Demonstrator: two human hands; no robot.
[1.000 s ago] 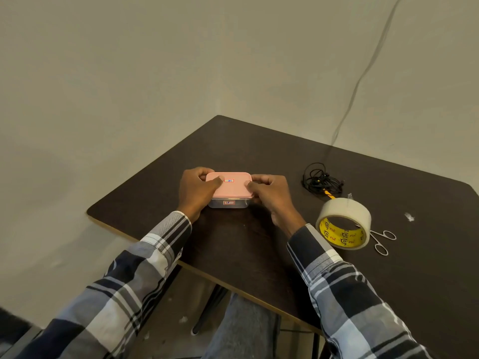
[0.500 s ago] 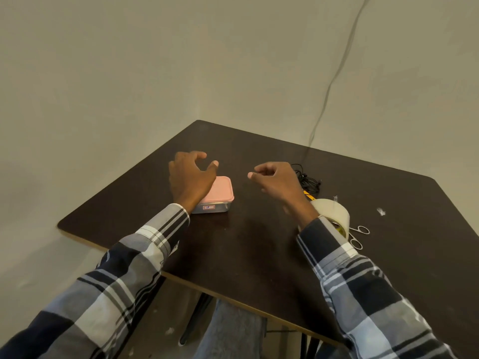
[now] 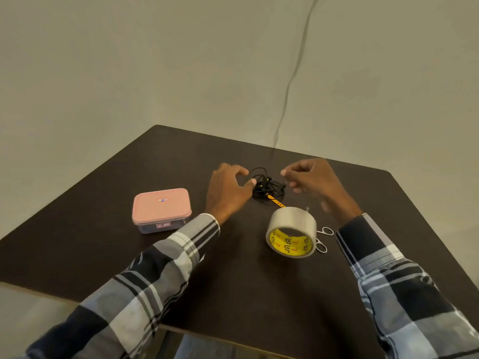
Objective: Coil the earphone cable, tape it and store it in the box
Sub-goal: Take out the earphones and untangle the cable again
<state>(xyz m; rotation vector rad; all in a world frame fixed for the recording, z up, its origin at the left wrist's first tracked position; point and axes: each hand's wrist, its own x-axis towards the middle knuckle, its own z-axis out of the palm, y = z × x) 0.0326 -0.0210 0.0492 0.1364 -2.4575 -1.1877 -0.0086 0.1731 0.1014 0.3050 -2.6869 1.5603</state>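
Two hands are closing in on a tangled earphone cable (image 3: 267, 187) lying on a dark desk (image 3: 233, 275).

At the left, a pink-lidded box (image 3: 162, 209) is sitting on the desk with its lid on, well apart from the cable. Next to it, the left hand (image 3: 228, 190) in a plaid sleeve (image 3: 145, 275) is hovering at the left edge of the black cable heap, its fingers (image 3: 242, 172) spread and curving, thumb tip seeming to touch the strands without pinching them. The cable is lying loose between the hands, with a yellow piece (image 3: 275, 202) sticking out toward the tape roll (image 3: 291, 231), which is standing nearer the person. The right hand (image 3: 313, 180) is hanging just right of the heap, fingers loosely curled, holding nothing. Small scissors (image 3: 322, 239) are lying just right of the roll.
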